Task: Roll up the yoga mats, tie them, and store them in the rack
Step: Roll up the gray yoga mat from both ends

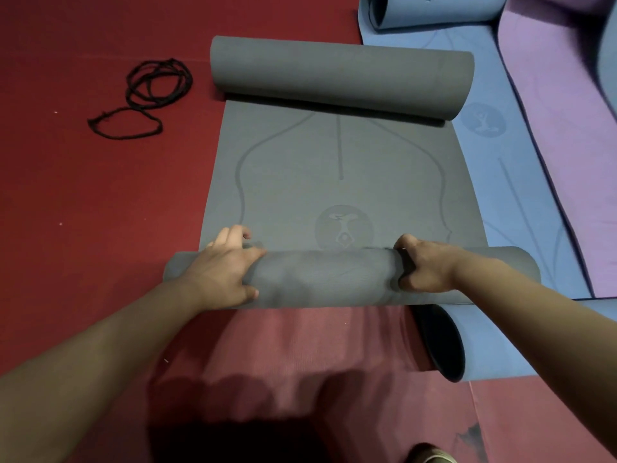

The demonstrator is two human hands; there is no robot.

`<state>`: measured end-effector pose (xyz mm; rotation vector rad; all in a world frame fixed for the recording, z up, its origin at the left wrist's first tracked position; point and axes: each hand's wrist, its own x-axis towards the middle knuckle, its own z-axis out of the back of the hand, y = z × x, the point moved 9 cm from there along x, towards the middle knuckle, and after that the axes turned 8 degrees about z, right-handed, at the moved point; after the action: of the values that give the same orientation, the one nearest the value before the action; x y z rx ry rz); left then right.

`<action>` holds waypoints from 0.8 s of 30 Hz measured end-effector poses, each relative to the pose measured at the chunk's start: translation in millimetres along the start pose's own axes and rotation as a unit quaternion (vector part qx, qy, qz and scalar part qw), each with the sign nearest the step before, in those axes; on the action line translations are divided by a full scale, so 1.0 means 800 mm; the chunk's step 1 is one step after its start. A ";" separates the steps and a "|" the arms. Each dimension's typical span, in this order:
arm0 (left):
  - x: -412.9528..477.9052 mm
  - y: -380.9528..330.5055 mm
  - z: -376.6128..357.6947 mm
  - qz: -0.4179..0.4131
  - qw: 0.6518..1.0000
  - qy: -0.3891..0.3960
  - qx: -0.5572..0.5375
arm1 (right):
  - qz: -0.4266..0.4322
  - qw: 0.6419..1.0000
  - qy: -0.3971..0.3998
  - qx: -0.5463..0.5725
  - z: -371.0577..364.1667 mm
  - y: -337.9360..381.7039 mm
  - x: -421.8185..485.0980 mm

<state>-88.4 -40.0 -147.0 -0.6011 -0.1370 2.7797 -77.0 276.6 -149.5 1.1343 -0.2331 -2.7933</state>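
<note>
A grey yoga mat lies on the red floor, its far end curled into a roll and its near end rolled up under my hands. My left hand grips the near roll toward its left end, fingers curled over the top and thumb on the near side. My right hand grips the same roll right of centre. A faint round logo and curved lines show on the flat middle part. Black cords lie in loose loops on the floor to the far left.
A blue mat lies to the right, partly under the grey one, with rolled ends far and near. A purple mat lies beyond it. Red floor spreads to the left. A shoe tip shows at the bottom.
</note>
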 end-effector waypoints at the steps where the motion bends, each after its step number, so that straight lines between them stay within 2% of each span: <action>1: 0.000 0.000 0.001 -0.002 1.000 -0.005 0.002 | 0.004 1.000 -0.005 0.004 0.000 0.000 0.000; 11: -0.027 -0.010 -0.007 -0.003 0.993 -0.120 0.005 | 0.005 0.992 -0.021 -0.125 -0.005 0.009 -0.001; 16: -0.027 -0.018 -0.031 0.007 0.993 -0.096 0.065 | 0.008 0.979 -0.071 -0.193 0.001 0.023 -0.001; 24: -0.011 -0.021 -0.021 -0.014 0.984 -0.121 0.129 | 0.028 0.980 -0.083 -0.178 0.013 0.023 0.006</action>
<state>-69.0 -26.2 -156.1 -0.1957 0.1602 2.7694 -86.8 258.8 -141.9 0.8020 0.2107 -2.7302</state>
